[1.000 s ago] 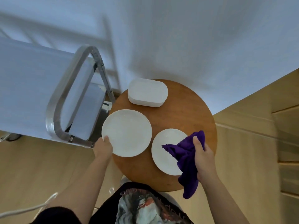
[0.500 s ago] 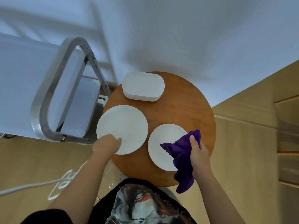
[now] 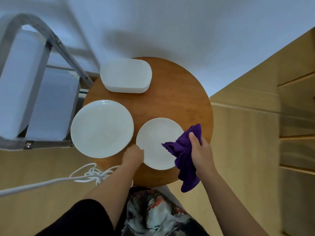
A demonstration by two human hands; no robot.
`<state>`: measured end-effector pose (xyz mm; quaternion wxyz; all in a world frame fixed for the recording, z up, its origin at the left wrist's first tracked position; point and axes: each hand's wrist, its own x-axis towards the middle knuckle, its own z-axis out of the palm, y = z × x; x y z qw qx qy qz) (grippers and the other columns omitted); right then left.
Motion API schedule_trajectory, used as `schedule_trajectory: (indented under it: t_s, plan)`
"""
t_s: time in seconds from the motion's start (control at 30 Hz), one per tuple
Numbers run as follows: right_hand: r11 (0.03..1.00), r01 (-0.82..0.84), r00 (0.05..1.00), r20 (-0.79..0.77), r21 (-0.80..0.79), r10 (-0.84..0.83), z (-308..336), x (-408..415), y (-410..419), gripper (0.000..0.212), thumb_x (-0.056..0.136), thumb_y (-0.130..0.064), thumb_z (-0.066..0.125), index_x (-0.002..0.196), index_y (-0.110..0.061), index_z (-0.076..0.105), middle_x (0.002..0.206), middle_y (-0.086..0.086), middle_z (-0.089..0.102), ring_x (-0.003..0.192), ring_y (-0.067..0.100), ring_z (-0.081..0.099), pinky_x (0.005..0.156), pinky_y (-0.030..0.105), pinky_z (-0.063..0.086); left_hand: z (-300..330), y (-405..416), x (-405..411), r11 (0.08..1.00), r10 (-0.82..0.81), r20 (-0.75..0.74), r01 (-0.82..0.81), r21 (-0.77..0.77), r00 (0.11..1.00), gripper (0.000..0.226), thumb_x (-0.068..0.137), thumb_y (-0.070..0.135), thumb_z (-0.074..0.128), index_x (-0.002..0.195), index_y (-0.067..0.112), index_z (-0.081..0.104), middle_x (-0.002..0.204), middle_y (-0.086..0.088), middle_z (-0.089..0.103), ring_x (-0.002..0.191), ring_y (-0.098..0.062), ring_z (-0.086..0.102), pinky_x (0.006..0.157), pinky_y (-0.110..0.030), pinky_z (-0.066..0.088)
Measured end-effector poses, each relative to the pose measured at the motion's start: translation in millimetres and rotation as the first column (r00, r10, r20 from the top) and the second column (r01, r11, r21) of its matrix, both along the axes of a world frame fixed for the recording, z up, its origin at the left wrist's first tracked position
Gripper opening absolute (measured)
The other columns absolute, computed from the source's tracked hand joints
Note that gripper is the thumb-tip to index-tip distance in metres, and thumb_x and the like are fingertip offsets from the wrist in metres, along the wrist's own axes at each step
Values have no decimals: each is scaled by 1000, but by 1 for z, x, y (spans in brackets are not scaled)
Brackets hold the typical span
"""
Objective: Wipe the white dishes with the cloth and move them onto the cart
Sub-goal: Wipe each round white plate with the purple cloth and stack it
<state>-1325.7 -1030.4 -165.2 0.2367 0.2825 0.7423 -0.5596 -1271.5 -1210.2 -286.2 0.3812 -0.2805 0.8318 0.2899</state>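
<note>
Three white dishes on round wooden desk (image 3: 179,103). Large round plate (image 3: 102,128) at left, glossy, plain, its left edge overhanging desk rim. Smaller round plate (image 3: 157,142) just right of it, nearly touching, also plain white. Rounded-rectangle dish (image 3: 125,76) at far side of desk, apart from both plates; looks like a stack but can't tell how many.

Purple cloth (image 3: 185,155) bunched in right hand (image 3: 202,154); fingers curled round it, thumb on top, one corner lying on small plate's right part, rest hanging off desk's near edge. Left hand (image 3: 133,155) at small plate's near-left rim, betw. the two plates; fingers curled under, seem to grip the edge, exact hold hidden.

Cart (image 3: 30,92) w/ metal tube frame just left of desk, blue-grey shelves, nothing seen on them. White cord (image 3: 88,174) coiled on floor by desk.
</note>
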Motion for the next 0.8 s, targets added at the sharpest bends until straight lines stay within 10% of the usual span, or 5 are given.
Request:
schedule_trajectory:
  t_s: [0.8]
  plan:
    - [998,21,998,53,-57,-18,-15,10,30,18,95,-41,50,83,-31,58,75,-2,65,65,14,63,57,25,51,-4,7,0,951,296,-193,-308,-31,935,20,98,13,46,113,9,59,109,-7,62,96,-21,63,89,-29,52]
